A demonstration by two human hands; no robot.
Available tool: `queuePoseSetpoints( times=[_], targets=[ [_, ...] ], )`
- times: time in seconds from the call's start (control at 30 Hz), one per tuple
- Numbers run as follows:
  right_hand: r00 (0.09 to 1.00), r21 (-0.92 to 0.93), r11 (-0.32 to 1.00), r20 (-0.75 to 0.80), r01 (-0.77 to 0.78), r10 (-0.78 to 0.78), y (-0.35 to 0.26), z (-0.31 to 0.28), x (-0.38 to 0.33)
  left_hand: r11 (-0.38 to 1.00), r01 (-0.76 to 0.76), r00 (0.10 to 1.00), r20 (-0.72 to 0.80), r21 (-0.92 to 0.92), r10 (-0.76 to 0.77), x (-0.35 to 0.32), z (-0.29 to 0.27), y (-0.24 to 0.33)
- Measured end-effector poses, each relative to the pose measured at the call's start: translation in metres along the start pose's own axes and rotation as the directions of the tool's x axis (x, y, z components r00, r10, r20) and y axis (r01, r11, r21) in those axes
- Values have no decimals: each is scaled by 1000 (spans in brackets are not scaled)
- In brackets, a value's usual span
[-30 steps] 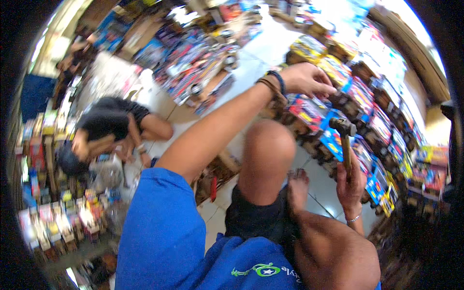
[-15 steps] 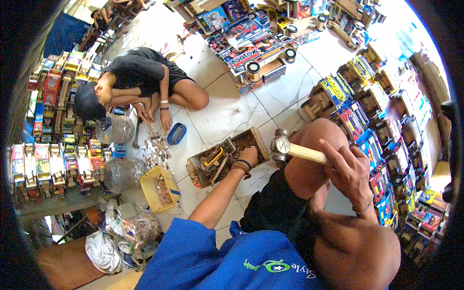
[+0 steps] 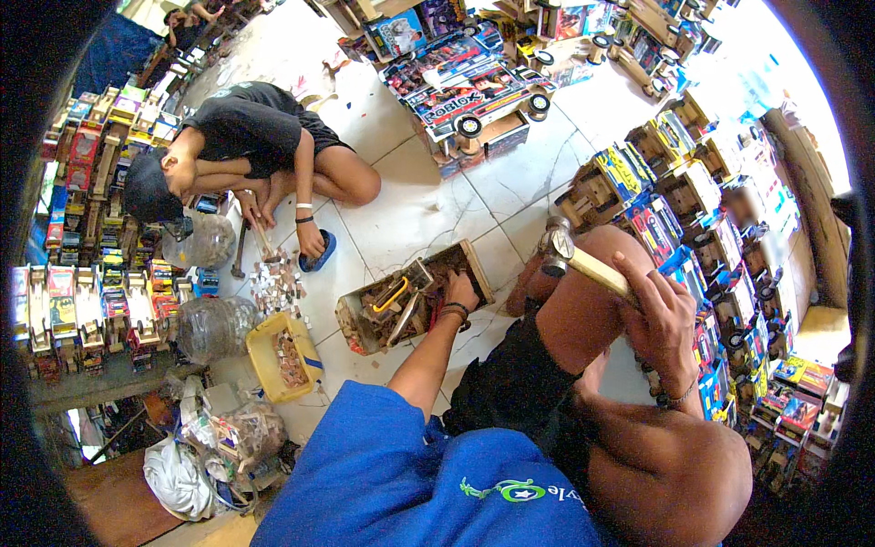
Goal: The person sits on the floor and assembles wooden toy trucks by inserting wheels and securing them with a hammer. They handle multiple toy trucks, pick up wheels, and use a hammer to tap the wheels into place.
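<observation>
In my right hand (image 3: 663,319) is a hammer (image 3: 597,271), gripped by its pale wooden handle beside my raised knee. Its metal head points away to the left. My left hand (image 3: 462,292) reaches down into the right-hand compartment of a wooden toolbox (image 3: 362,345) on the floor. The fingers are curled among small brownish pieces, and whatever they pinch is hidden. Next to that hand, the other compartment holds a tool with a yellow frame (image 3: 392,295) and several metal tools.
On the left a co-worker (image 3: 246,137) sits, one hand at a blue oval container (image 3: 317,252). Small chips (image 3: 276,284) and a yellow tub (image 3: 264,357) lie nearby. Toy trucks (image 3: 483,100) stand ahead, with rows of toy vehicles (image 3: 652,223) to the right and more at the left.
My left hand stays in the toolbox, its fingers shifting among the pieces. The hammer head has lifted slightly. The co-worker's hand has moved onto the blue container, and the view has shifted a little.
</observation>
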State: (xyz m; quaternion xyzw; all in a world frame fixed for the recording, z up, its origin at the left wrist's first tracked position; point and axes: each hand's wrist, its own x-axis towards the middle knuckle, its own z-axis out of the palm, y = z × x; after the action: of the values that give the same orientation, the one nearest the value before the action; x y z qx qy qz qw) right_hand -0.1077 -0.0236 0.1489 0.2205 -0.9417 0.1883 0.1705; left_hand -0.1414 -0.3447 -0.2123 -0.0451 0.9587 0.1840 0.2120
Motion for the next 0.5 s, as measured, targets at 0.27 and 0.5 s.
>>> queuePoseSetpoints(
  times=[0.27, 0.5],
  targets=[
    [1000, 15, 1000, -4, 0, 0, 3, 1, -2, 958, 207, 978, 79, -200, -195, -3, -10, -3],
    [1000, 6, 1000, 10, 8, -8, 5, 2, -4, 902, 79, 973, -162, -424, -161, -9, -5, -8]
  ],
)
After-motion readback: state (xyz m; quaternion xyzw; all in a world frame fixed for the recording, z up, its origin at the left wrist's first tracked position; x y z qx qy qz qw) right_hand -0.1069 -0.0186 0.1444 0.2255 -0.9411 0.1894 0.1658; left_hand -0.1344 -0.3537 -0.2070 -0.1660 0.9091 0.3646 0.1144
